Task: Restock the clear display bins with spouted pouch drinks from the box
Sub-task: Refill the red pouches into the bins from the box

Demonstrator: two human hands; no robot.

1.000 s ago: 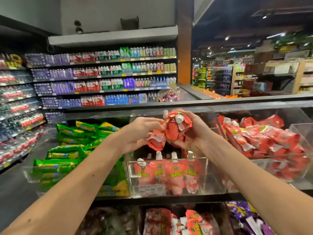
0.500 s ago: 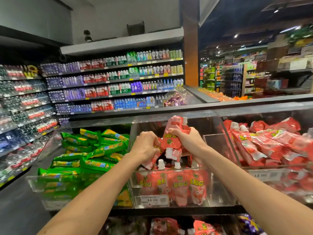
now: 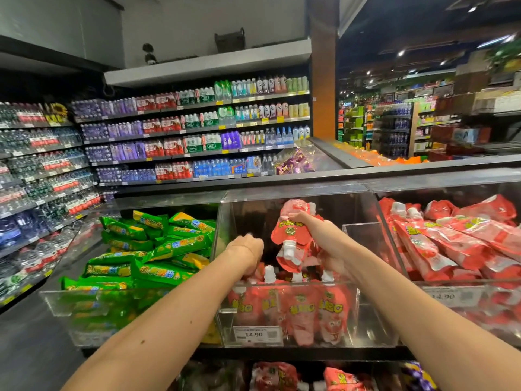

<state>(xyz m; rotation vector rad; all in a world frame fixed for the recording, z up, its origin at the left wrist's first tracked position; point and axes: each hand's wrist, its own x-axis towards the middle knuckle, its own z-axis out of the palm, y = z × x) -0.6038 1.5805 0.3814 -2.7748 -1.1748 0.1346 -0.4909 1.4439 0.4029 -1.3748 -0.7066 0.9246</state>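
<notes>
My right grip [image 3: 324,241] is clamping a bunch of red spouted pouches [image 3: 293,231], fingers curling over the top edge and the rest of the hand cupping underneath. The bunch is hanging at its 9 o'clock, touching the palm. My left grip [image 3: 248,249] is dipping knuckles-up into the middle clear bin [image 3: 366,320], just beside the bunch at its 8 o'clock. Its fingers are curling down out of sight, so I cannot tell whether they are pinching a pouch.

I am judging these as soft, liquid-filled and floppy, light singly but saggy in a bunch, with glossy film that may slide under a loose hold. The stiff spout neck or the top seam looks the safest place to pinch, since squeezing the belly only shifts the liquid. One spout in my bunch is pointing down and another up, so I am expecting to turn some before setting them in.

At 6 o'clock under the bunch, a standing row [image 3: 307,306] is leaning on the bin's front wall, white caps [image 3: 269,273] up, above a price label [image 3: 255,334]. Further out, green pouches [image 3: 169,246] are lying at 9 o'clock and a red heap [image 3: 439,244] at 3 o'clock. Shelves of bottles [image 3: 197,131] are standing far off at 11 o'clock. The box is not showing.
</notes>
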